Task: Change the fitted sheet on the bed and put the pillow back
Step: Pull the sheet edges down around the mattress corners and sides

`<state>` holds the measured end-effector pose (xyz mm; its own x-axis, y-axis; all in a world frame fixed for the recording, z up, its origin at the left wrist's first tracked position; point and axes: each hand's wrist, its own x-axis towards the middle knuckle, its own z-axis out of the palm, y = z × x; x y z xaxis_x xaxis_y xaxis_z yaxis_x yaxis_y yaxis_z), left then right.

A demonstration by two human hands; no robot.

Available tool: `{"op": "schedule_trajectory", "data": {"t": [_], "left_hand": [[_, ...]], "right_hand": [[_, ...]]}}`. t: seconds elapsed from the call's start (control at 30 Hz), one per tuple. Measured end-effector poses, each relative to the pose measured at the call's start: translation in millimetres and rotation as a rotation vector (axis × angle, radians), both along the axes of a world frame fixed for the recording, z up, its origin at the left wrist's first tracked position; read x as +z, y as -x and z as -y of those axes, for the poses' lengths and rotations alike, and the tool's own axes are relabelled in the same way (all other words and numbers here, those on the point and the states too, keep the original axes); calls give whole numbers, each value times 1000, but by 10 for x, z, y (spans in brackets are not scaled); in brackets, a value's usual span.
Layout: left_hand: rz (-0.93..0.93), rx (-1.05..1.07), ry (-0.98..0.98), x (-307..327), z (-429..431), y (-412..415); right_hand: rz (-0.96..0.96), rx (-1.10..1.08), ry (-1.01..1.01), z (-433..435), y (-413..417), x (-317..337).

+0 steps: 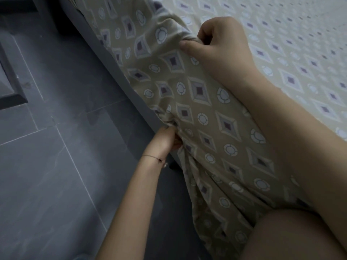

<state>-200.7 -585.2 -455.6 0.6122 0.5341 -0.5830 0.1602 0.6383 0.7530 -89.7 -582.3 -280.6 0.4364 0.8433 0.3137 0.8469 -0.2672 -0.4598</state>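
A beige fitted sheet (221, 117) printed with purple diamonds and white rings covers the top of the bed and hangs down its left side. My right hand (217, 47) pinches a bunched fold of the sheet at the mattress's upper edge. Lower down, my left hand (167, 139) grips the gathered hem of the sheet against the grey bed frame (120, 72). Its fingers are partly hidden in the cloth. No pillow is in view.
Grey tiled floor (62, 166) runs along the left of the bed. A dark piece of furniture (11, 79) stands at the far left. My knee (293, 233) presses against the bed side at the lower right.
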Motion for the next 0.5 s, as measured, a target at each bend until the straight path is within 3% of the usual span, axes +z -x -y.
{"op": "schedule_trajectory", "data": {"t": [0.13,0.23,0.37,0.5], "left_hand": [[211,154,291,34,89,7],[305,284,345,71,209,-139],[205,225,258,182,320,-266],[-36,-179,-109,272,59,53]], "right_hand": [[1,-2,0,-4,3,2],[-1,-10,1,-20,-2,-1],[-2,-16,7,-12,-6,-7],[-21,1,-2,-3,-1,-29]]}}
